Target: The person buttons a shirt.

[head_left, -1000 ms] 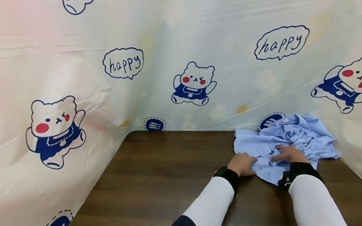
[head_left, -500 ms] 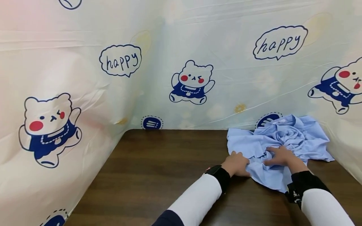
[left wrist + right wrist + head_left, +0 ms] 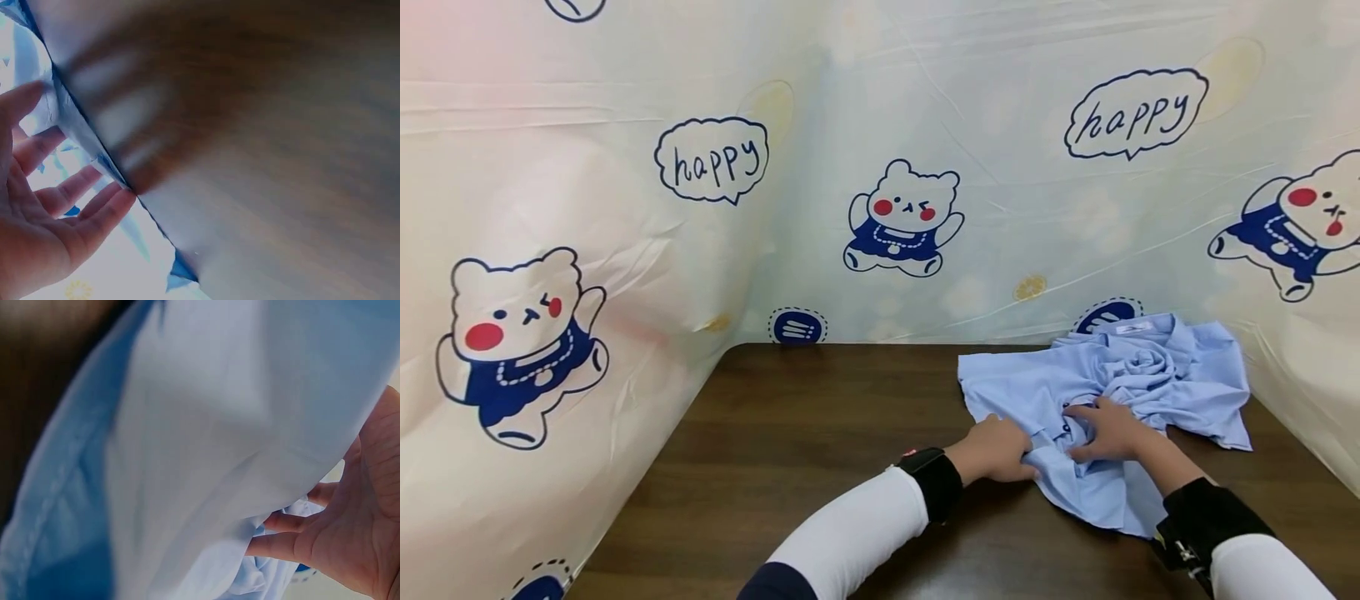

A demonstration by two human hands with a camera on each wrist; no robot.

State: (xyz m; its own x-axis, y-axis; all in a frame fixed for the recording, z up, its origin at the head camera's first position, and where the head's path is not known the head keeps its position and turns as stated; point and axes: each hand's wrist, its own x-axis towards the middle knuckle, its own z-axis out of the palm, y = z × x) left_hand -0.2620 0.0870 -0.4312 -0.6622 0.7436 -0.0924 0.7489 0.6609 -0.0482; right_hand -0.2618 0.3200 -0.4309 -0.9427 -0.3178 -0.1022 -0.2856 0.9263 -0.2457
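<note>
A crumpled light blue shirt (image 3: 1210, 367) lies on the dark wooden table, its collar with a white label (image 3: 1133, 327) toward the back. Dark buttons (image 3: 1066, 428) show along its front. My left hand (image 3: 996, 446) grips the shirt's left edge; in the left wrist view the fingertips (image 3: 128, 197) sit right at the hem. My right hand (image 3: 1108, 432) holds the cloth beside the buttons, thumb and forefinger spread apart on it. In the right wrist view pale cloth fills most of the picture, and the fingertips of the right hand (image 3: 350, 519) are hidden behind it.
A brown table (image 3: 820, 450) extends to the left of the shirt. Behind it and along both sides hangs a pale curtain (image 3: 985, 100) printed with bears and the word "happy". The shirt's collar lies near the back edge, close to the curtain.
Both hands have drawn the shirt leftward and closer to the body. The bunched cloth has spread somewhat, and the collar label has come into sight. The head view has shifted slightly.
</note>
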